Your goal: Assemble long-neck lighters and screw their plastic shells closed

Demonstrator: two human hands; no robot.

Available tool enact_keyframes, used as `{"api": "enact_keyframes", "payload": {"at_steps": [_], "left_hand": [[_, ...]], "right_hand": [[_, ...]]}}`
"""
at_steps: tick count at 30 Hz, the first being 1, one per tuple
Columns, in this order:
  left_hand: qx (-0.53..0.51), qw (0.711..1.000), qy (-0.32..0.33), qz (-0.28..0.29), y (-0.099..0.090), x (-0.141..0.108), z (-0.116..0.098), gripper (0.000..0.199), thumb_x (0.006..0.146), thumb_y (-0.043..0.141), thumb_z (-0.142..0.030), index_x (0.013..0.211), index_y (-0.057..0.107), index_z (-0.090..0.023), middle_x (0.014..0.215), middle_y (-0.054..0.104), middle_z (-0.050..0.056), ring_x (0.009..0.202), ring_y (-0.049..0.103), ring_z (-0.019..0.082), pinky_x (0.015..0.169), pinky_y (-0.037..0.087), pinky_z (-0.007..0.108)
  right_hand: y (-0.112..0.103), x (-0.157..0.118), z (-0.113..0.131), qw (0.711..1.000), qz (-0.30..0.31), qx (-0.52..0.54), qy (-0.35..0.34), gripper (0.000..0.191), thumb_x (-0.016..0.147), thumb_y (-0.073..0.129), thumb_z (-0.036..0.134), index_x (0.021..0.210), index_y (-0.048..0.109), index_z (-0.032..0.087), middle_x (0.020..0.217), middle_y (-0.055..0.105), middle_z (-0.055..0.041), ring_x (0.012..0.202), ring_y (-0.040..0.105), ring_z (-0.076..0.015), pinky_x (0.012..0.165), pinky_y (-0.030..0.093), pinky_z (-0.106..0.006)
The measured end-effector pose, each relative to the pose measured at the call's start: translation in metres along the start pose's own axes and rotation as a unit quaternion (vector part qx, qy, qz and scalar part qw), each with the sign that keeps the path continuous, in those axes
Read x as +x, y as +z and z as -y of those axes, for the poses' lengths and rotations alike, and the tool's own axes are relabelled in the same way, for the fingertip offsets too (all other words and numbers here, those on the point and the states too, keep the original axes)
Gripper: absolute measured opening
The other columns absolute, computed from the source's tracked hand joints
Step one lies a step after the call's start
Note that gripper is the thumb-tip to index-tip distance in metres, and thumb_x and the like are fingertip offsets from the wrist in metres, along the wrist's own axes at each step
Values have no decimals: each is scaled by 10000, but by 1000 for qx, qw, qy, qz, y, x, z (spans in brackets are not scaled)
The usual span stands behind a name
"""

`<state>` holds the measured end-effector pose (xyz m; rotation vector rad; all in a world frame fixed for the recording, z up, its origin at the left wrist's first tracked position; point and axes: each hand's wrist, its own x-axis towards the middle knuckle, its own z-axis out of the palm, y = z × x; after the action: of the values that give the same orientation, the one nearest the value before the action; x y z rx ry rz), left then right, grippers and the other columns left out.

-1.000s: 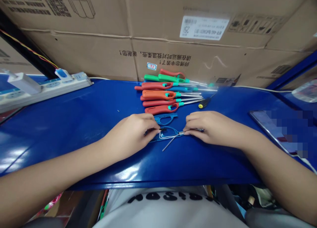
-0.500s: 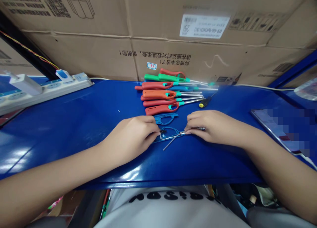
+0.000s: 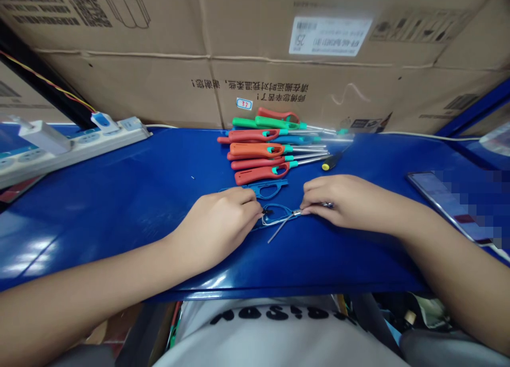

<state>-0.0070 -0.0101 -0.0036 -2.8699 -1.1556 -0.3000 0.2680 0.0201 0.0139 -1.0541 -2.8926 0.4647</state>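
We see the left hand and right hand on the glossy blue tabletop, fingers closed in a pinch: the left on a small black part at one end of a thin white-and-blue wire loop, the right on a slim silver metal tube at the other. The loop lies on an open blue plastic lighter shell half, with a second loose blue shell half just beyond it, neither closed up. Above them, a pile of red, orange and green long-nosed lighters looks fully assembled, so we judge those done and the blue one left.
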Motion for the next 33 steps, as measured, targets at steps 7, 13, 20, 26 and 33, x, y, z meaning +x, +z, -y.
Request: {"api": "enact_keyframes", "payload": {"at_steps": [7, 13, 20, 26, 33], "left_hand": [[38, 999, 23, -9, 0, 0, -2, 257, 1017, 497, -234, 902, 721, -177, 826, 644, 25, 794, 639, 218, 637, 466, 328], [44, 998, 9, 35, -5, -2, -4, 267, 1021, 484, -230, 951, 736, -175, 884, 683, 55, 839, 656, 229, 681, 492, 329], [25, 997, -1, 72, -15, -4, -11, 294, 1033, 459, -260, 997, 730, -154, 939, 698, 98, 883, 671, 263, 753, 538, 389], [4, 995, -7, 96, -18, -3, -13, 272, 1017, 478, -263, 998, 720, -140, 965, 691, 114, 912, 662, 292, 793, 543, 428], [38, 994, 18, 105, -16, -9, -14, 252, 990, 525, -296, 1045, 716, -141, 999, 684, 126, 896, 661, 299, 767, 561, 435]], "right_hand": [[0, 1, 1, 1000, 6, 0, 10, 182, 962, 547, 195, 871, 705, 191, 889, 679, -25, 823, 628, -165, 713, 430, -277], [0, 0, 0, 1000, 4, 6, 9, 187, 955, 546, 190, 877, 716, 194, 906, 692, -43, 827, 635, -178, 695, 425, -282], [-2, 0, 1, 1000, 6, 8, 11, 188, 942, 552, 167, 896, 733, 187, 917, 701, -52, 833, 642, -181, 697, 426, -284], [-2, 1, 1, 1000, 5, 11, 13, 183, 932, 559, 150, 898, 735, 186, 922, 704, -53, 837, 644, -181, 697, 421, -278], [-1, 0, -1, 1000, 0, 9, 7, 183, 943, 557, 181, 888, 730, 194, 906, 699, -46, 815, 638, -176, 693, 424, -280]]}}
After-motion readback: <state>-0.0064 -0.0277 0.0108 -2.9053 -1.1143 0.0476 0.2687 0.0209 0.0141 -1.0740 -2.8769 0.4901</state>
